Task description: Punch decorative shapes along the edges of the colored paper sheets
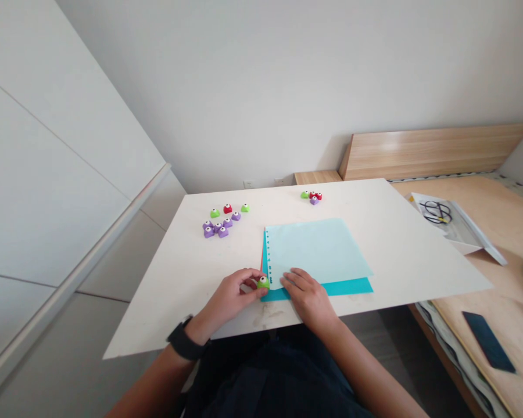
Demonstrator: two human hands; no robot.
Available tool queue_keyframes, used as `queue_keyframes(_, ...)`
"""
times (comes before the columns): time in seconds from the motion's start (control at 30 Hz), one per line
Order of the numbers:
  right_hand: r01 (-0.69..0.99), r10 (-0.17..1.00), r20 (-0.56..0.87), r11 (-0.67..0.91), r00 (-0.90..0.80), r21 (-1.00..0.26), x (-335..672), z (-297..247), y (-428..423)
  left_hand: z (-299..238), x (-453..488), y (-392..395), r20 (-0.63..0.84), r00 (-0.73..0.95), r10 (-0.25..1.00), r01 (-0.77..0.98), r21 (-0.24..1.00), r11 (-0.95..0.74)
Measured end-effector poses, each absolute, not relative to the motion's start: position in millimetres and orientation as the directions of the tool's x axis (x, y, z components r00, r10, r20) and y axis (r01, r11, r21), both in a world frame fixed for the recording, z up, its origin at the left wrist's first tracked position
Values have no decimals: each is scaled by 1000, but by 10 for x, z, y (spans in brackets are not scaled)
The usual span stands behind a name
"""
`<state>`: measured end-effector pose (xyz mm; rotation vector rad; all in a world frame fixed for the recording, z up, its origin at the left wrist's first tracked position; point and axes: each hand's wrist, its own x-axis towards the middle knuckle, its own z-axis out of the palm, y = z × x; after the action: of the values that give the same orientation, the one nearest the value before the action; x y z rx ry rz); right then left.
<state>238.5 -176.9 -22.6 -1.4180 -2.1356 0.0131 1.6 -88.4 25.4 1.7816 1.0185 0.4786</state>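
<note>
Left hand (229, 297) has its fingers clamped on a green craft punch (264, 283) at the lower-left edge of the paper; the fingers hide much of the punch. Right hand (309, 299) is open, palm down on a pale blue sheet (318, 249), close beside the punch. The thin, smooth sheet has small holes down its left edge and lies on a teal sheet (348, 287). A sliver of orange-red paper (262, 261) shows underneath, the rest hidden. Chunky plastic punches in purple, red and green sit in two groups (220, 223) (312, 197) on the white counter (387, 249). Black strap (185, 341) on left wrist. Black-handled scissors (436, 212) lie in an open white box (462, 239) on the wooden bed base (497, 290), details hard to make out.
</note>
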Motion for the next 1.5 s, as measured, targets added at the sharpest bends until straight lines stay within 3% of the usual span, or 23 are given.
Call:
queue_keyframes(0.4, 850, 833, 470, 452, -293, -271, 2385, -232, -1771, 276, -19, -822, -216, 626, 750, 417, 905, -88)
queue_keyframes(0.97, 865, 847, 442, 433, -296, -251, 2373, -196, -1775, 239, 47, -870, -209, 647, 734, 371, 926, -63)
queue_keyframes(1.5, 856, 864, 382, 442, -327, -266, 2362, -114, -1776, 294, 41, -851, -143, 639, 755, 438, 875, -205)
